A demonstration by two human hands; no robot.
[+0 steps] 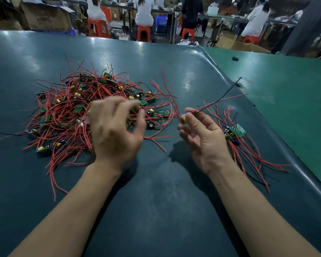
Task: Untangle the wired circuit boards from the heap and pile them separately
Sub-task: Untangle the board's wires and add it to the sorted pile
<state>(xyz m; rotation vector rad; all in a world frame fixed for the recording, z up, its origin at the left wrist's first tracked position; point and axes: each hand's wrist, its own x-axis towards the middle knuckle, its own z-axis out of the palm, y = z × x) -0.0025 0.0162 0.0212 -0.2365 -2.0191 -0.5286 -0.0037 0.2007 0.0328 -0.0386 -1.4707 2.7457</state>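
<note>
The right hand [200, 134] pinches 1 wired board [183, 119]; its red leads trail into the heap [78, 112] and may drag neighbours along. The left hand [115, 130] hovers blurred, fingers loosely curled, holding nothing.

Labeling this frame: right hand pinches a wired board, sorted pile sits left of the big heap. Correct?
Not quite. The head view shows the sorted pile to the right of the big heap, beside the right hand. That hand does pinch a wired board.

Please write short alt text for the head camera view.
A person's right hand pinches one wired circuit board between a large tangled heap and a small sorted pile on a dark table; the blurred left hand hovers over the heap.
</note>
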